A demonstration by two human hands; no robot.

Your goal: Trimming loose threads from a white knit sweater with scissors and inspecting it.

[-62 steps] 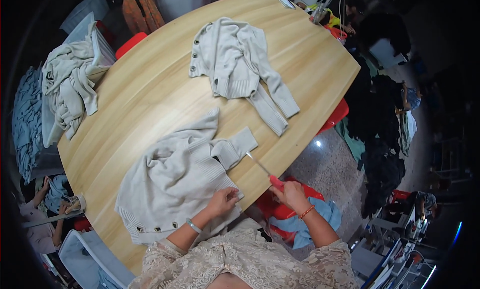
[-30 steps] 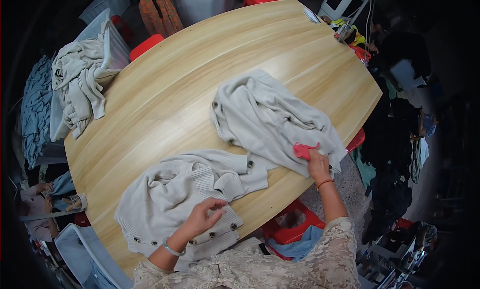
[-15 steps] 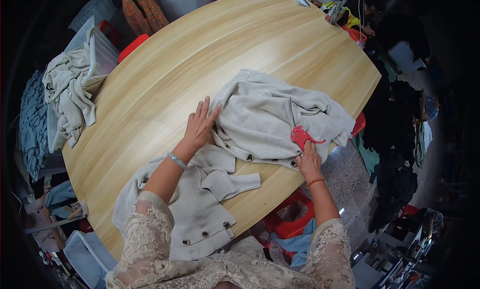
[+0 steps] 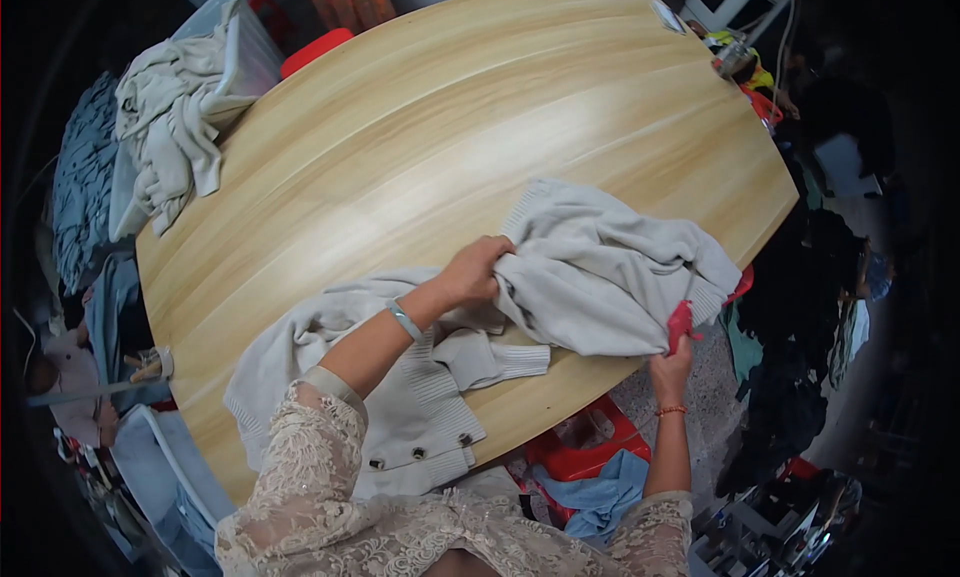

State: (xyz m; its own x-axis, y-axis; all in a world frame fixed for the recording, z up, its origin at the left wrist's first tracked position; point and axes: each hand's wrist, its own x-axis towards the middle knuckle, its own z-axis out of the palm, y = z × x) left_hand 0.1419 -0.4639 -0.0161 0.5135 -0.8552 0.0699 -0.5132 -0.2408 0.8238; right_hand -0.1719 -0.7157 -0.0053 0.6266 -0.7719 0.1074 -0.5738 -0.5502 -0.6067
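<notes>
A pale grey knitted cardigan (image 4: 610,277) lies bunched on the right part of the table, its front edge over the table's rim. My left hand (image 4: 478,269) is closed on a gathered fold at its left side. At the near right edge, my right hand (image 4: 671,369) is closed round a red-handled tool (image 4: 681,324) with a thin metal shaft or blade; its exact kind is unclear. The knit also meets the right fingers, but whether they pinch it is hidden. Under my left forearm spreads a second pale grey cardigan (image 4: 400,397) with dark buttons and ribbed edges.
The wooden table (image 4: 400,157) has curved edges. At its far left stands a clear bin (image 4: 250,62) heaped with pale knitwear. Red stools (image 4: 590,447) stand around it, one holding blue cloth (image 4: 597,492). A phone-like object (image 4: 666,17) lies at the far right corner.
My left hand went from lying open beside the cardigan to gripping its fold. The right hand moved right and nearer with the red-handled tool. The cardigan shifted right and bunched, hiding its buttons.
</notes>
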